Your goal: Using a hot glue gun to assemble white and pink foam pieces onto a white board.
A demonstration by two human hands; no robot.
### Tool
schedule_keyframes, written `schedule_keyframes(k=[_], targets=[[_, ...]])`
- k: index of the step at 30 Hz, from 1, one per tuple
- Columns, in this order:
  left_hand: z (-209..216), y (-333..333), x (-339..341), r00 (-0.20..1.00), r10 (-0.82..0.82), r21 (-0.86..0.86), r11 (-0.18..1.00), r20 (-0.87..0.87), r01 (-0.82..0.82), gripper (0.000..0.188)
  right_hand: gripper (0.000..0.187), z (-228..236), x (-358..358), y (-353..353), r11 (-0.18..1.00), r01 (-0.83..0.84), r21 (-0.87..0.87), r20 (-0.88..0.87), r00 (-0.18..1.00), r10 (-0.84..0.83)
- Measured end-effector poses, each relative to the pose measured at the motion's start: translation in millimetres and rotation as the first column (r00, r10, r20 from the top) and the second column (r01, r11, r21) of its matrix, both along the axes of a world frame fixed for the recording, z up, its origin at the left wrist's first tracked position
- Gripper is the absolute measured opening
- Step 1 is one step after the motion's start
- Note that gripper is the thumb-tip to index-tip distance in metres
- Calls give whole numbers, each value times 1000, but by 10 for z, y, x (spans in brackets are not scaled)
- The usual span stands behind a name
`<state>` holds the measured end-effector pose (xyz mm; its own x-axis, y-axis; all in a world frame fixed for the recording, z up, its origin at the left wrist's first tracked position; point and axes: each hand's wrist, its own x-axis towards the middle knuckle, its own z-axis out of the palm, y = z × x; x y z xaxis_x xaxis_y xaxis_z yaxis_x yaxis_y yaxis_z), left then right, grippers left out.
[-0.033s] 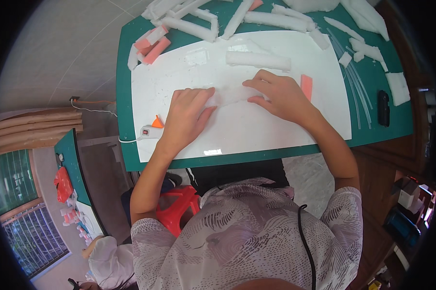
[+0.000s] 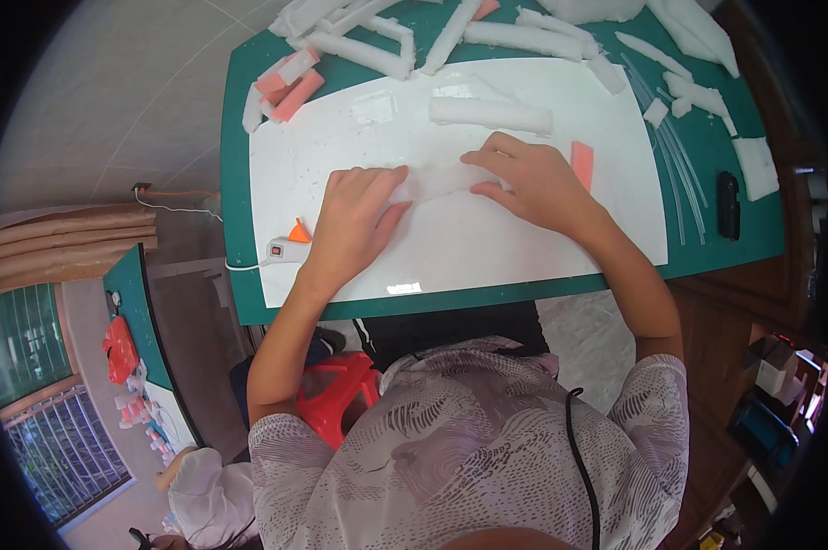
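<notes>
A translucent white strip of soft padding point(image 2: 439, 181) lies across the middle of the white board point(image 2: 487, 243), between my two hands. My left hand point(image 2: 361, 206) has its fingers closed round the strip's left end. At the other end, my right hand point(image 2: 529, 179) grips it between thumb and fingers. My fingers partly cover both ends. Just beyond the strip is a thicker white padding roll point(image 2: 490, 115). A pink foam block point(image 2: 582, 165) rests beside my right hand. Near my left wrist lies a corded glue gun point(image 2: 286, 249) with an orange part point(image 2: 299, 231), partly hidden by the hand.
Several white padding strips point(image 2: 359, 53) and pink foam pieces point(image 2: 299, 96) are heaped along the far edge of the green table point(image 2: 236, 192). Clear glue sticks point(image 2: 678, 170) and a black case point(image 2: 728, 205) lie at the right. A red stool point(image 2: 336, 394) stands below; another person point(image 2: 208, 490) is at lower left.
</notes>
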<state>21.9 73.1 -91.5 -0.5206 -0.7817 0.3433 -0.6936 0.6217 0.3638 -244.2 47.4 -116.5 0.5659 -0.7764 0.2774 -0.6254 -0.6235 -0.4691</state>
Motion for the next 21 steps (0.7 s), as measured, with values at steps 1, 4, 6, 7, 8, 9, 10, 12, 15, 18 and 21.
schedule_keyframes(k=[1,4,6,7,8,9,10,12,15,18,21], targets=[[-1,-5,-3,1000,-2,-6,1000,-2,2,36,30,-3,-2,-6,1000,-1,-7,1,1000,1],[-6,-15,-4,1000,1,-2,1000,4,-1,36,30,6,-3,-16,1000,-3,1,-5,1000,3],[-10,-17,0,1000,2,-7,1000,8,-2,36,30,7,2,-21,1000,-2,5,-8,1000,2],[-14,-21,-2,1000,0,-12,1000,11,0,36,30,9,1,-22,1000,1,8,-14,1000,-1],[-19,-25,-2,1000,-1,-12,1000,11,1,36,30,13,0,-21,1000,2,8,-14,1000,-2],[-23,-29,-1,1000,-4,-7,1000,11,4,36,30,19,-1,-19,1000,4,19,-18,1000,-4],[-24,-30,-1,1000,-5,-2,1000,12,5,36,30,22,-2,-20,1000,5,30,-22,1000,-4],[-32,-35,-3,1000,-12,-5,1000,5,12,37,30,-4,-8,-29,1000,2,15,-23,1000,-1],[-30,-32,-6,1000,-8,-12,1000,5,8,37,31,8,2,-26,1000,5,21,-22,1000,-5],[-27,-36,-7,1000,0,-11,1000,13,0,36,31,19,5,-24,999,15,48,-25,1000,-14],[-41,-44,-9,1000,-6,-16,1000,8,7,38,31,12,4,-34,999,14,52,-27,1000,-13]])
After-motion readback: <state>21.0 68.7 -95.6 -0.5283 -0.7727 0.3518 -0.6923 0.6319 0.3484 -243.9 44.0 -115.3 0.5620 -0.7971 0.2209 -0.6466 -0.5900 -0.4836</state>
